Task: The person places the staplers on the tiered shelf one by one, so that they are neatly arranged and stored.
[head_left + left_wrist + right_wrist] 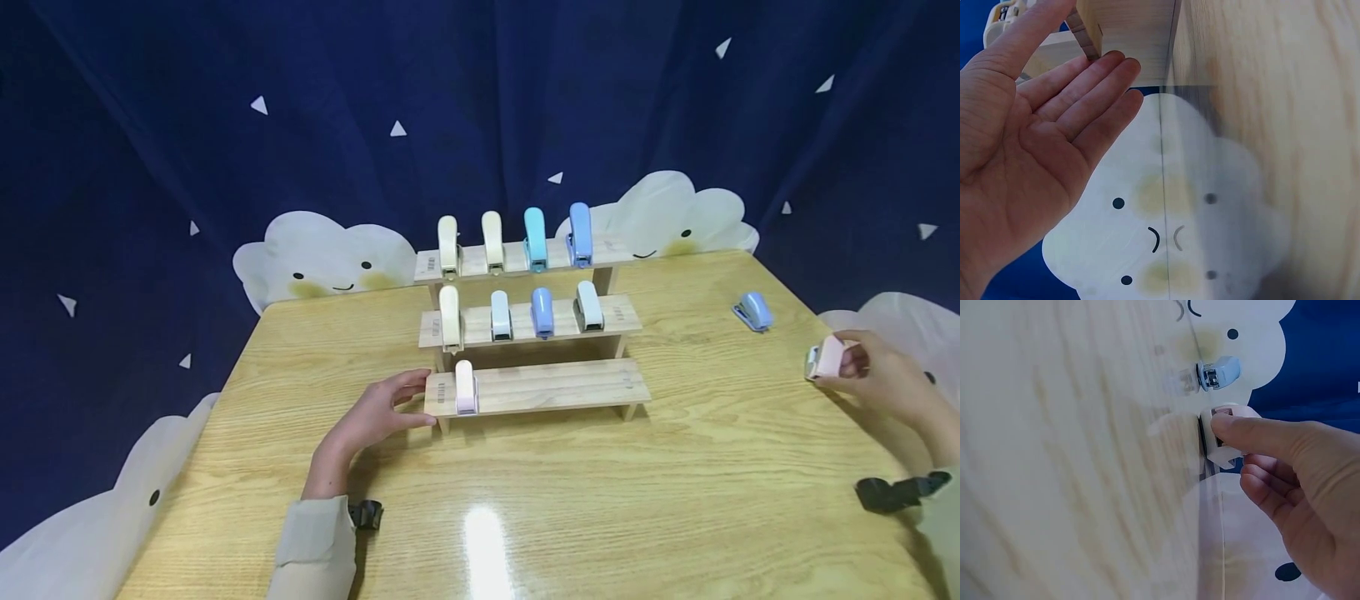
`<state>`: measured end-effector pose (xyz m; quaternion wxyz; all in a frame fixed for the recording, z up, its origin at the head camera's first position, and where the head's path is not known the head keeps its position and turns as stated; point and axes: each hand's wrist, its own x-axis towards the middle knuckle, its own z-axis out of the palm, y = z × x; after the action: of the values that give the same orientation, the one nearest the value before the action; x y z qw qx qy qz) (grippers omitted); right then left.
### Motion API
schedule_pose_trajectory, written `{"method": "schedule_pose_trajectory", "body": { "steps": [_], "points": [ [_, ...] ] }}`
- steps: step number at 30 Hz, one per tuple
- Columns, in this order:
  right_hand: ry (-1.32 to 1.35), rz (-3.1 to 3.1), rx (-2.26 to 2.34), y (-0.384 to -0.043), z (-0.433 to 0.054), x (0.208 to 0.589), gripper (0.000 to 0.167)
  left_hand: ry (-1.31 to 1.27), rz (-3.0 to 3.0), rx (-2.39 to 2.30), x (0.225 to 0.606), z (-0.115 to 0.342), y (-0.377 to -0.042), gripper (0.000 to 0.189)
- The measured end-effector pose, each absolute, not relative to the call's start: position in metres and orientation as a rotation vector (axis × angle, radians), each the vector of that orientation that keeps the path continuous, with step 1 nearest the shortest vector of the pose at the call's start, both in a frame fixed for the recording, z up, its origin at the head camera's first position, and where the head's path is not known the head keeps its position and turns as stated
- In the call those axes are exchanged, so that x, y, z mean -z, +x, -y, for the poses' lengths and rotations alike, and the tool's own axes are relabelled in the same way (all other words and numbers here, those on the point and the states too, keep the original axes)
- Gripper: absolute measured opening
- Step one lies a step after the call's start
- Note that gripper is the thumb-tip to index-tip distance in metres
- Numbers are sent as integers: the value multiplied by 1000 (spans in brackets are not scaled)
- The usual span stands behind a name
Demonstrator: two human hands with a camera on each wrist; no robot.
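Observation:
My right hand (pixel 888 379) pinches a pale pink stapler (pixel 828 358) at the table's right edge, thumb on its near side in the right wrist view. A blue stapler (pixel 753 311) lies just beyond it. At the left end of a three-step wooden rack (pixel 558 387), my left hand (pixel 382 408) has its fingertips against the wood, the fingers nearly straight in the left wrist view. A white-pink stapler (pixel 466 387) stands on the bottom step close to that hand. Several cream, white and blue staplers, with a teal one (pixel 535 240), stand on the two upper steps.
The wooden table (pixel 675 500) spreads around the rack, with a bright glare patch near its front. Behind it hangs a dark blue curtain (pixel 450 75) with white triangles and smiling clouds. Dark straps (pixel 366 515) sit at both wrists.

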<state>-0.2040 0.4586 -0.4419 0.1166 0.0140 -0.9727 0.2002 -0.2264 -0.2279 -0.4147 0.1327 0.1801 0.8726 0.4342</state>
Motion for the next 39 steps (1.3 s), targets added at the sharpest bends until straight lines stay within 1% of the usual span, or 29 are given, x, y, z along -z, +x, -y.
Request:
{"method": "schedule_pose_trajectory", "body": {
  "steps": [6,10,19,28,35,39],
  "points": [
    [110,2756,-614,-203,-452,442,70,528,-2549,-1239,415,229,-227,79],
    [108,2742,-619,-206,-443,438,71,533,-2559,-1228,415,229,-226,79],
    [104,2697,-745,-211,-407,423,72,539,-2550,-1243,414,229,-226,78],
    [259,2555,-915,-209,-362,400,68,549,-2548,-1243,414,229,-226,78],
    [408,2474,-989,-211,-321,380,71,531,-2551,-1236,414,229,-226,78],
    [512,2450,-939,-211,-297,372,74,530,-2557,-1229,414,229,-226,78]
  ]
}}
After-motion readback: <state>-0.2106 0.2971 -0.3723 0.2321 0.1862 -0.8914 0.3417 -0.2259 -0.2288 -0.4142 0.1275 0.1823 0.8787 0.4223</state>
